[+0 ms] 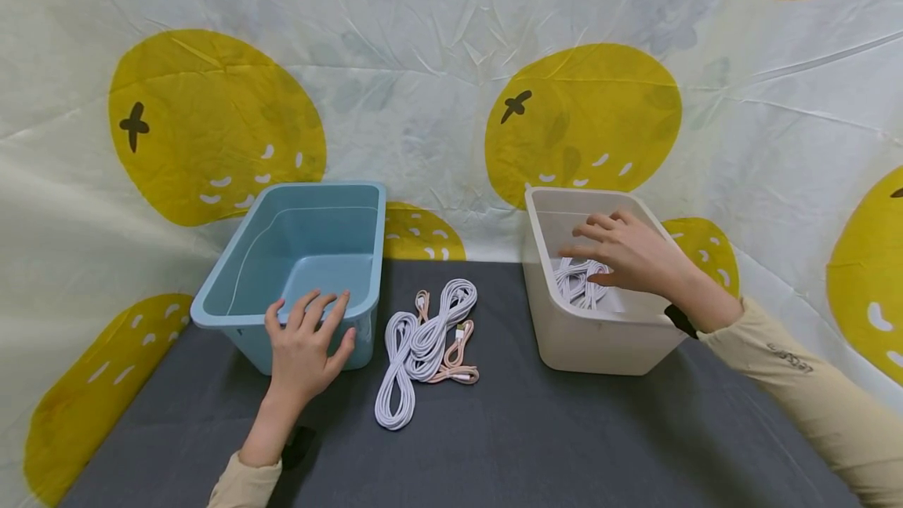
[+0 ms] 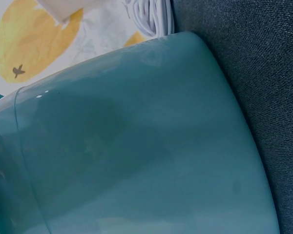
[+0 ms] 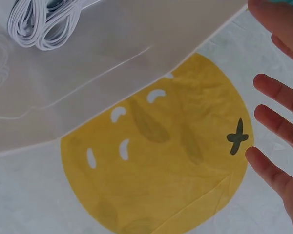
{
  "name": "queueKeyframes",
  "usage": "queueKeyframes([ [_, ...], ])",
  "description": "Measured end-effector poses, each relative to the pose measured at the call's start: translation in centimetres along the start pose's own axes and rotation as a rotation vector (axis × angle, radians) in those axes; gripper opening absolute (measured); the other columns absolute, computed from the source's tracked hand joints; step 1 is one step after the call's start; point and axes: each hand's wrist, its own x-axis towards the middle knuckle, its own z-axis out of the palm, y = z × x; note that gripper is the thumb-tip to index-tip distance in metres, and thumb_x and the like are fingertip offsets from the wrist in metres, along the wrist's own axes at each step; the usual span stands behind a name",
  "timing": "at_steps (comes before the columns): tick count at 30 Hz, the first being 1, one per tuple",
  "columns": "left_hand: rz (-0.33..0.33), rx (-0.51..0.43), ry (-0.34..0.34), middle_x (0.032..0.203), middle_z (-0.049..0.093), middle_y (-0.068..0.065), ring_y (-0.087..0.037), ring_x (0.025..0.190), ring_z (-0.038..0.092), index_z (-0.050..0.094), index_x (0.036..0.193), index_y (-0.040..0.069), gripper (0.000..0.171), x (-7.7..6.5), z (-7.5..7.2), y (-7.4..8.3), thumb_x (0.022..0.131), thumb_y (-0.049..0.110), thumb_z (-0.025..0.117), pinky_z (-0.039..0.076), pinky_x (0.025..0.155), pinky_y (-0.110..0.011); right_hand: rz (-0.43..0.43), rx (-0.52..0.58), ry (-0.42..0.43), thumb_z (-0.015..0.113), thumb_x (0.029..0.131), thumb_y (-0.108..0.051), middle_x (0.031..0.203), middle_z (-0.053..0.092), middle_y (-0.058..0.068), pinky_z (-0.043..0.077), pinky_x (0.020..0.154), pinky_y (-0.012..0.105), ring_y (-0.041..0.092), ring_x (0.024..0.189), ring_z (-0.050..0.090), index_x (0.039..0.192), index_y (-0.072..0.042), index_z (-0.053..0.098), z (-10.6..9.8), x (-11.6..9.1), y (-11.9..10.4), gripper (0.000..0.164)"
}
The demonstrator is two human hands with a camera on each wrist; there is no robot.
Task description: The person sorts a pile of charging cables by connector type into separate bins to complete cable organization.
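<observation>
My right hand (image 1: 631,253) hovers over the beige bin (image 1: 596,343), fingers spread and holding nothing. Below it, coiled white cables (image 1: 578,282) lie in the bin; the right wrist view shows the white cable coil (image 3: 41,22) too. At the near side of the blue bin (image 1: 229,320) is my left hand (image 1: 305,353), fingers spread and nothing in them; whether it touches the rim I cannot tell. No cables show in the visible part of the blue bin. Between the bins lie bundled white cables (image 1: 398,382) and pink cables (image 1: 458,343) with white plugs, partly overlapping.
Both bins stand on a dark grey cloth-covered table (image 1: 508,445). Behind them hangs a pale cloth (image 1: 437,116) printed with large yellow fruit. The blue bin's outer wall (image 2: 136,131) fills most of the left wrist view.
</observation>
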Motion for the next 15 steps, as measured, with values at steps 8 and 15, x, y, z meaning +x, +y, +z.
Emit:
queueKeyframes([
  [8,0.000,-0.001,-0.004,0.099,0.061,-0.013,-0.033,0.098,0.052,0.062,0.114,0.012,0.044,0.0,0.0,0.0,0.087,0.040,0.040,0.023,0.085,-0.061,-0.003,0.046,0.050,0.079,0.060,-0.032,0.107,0.060,0.009,0.038,0.077,0.043,0.028,0.098,0.050,0.110,-0.022,0.063,-0.4,-0.1,-0.8,0.054],
  [15,-0.004,-0.001,-0.005,0.098,0.062,-0.013,-0.033,0.098,0.052,0.062,0.114,0.012,0.045,0.1,0.0,0.1,0.087,0.040,0.039,0.024,0.085,-0.061,-0.020,0.054,0.066,0.079,0.059,-0.036,0.107,0.059,0.007,0.038,0.080,0.042,0.026,0.097,0.051,0.110,-0.022,0.063,-0.4,0.2,-2.3,0.054],
])
